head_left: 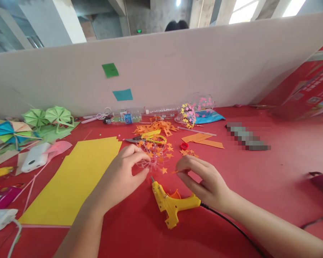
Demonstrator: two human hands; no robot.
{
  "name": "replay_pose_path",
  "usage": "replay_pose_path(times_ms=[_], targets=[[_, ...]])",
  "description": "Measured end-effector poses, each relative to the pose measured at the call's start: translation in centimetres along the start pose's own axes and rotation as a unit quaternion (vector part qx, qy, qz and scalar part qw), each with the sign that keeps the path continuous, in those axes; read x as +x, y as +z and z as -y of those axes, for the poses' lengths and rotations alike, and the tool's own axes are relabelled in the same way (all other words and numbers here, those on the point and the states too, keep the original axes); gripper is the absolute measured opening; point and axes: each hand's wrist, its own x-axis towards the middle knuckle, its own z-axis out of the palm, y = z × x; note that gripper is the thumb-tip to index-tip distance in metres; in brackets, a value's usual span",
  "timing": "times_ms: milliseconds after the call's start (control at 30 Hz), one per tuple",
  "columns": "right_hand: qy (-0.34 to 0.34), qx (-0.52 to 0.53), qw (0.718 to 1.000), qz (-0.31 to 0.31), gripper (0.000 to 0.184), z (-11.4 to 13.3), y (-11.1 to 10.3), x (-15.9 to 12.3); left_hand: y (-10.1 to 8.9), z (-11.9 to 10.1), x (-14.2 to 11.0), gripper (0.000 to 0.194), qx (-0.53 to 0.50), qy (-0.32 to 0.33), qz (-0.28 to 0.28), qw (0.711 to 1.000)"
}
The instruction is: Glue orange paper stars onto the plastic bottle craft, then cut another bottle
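Observation:
My left hand (127, 172) is closed at the fingertips on the edge of a clear plastic bottle piece (153, 162), cut into strips with orange paper stars on them. My right hand (206, 179) pinches a small orange paper star (174, 172), its tip showing beyond the fingers, to the right of the plastic piece. Below both hands, a yellow glue gun (174, 206) lies on its side, its nozzle pointing up toward the plastic piece. Scissors (134, 140) with a yellow handle lie just behind, partly covered.
Orange stars (160, 126) are heaped behind the scissors. Yellow paper sheets (78, 179) lie left. Orange strips (204, 139), a red bottle cap (184, 146) and a star-covered plastic piece (188, 115) are behind my right hand. A white partition (156, 71) borders the red table (258, 179).

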Motion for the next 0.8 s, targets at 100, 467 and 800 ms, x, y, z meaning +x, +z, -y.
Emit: replay_pose_path(times_ms=[100, 467, 800], targets=[[0.012, -0.001, 1.000, 0.010, 0.012, -0.2, 0.1, -0.1, 0.4, 0.4, 0.0, 0.018, 0.071, 0.038, 0.031, 0.996], [0.054, -0.032, 0.998, 0.005, 0.010, -0.3, 0.7, 0.2, 4.5, 1.0, 0.0, 0.012, 0.123, 0.135, -0.154, 0.971], [0.095, -0.040, 0.992, 0.072, 0.013, 0.0, 1.2, 1.4, 5.9, 0.8, -0.3, 0.005, 0.083, 0.130, -0.183, 0.971]])
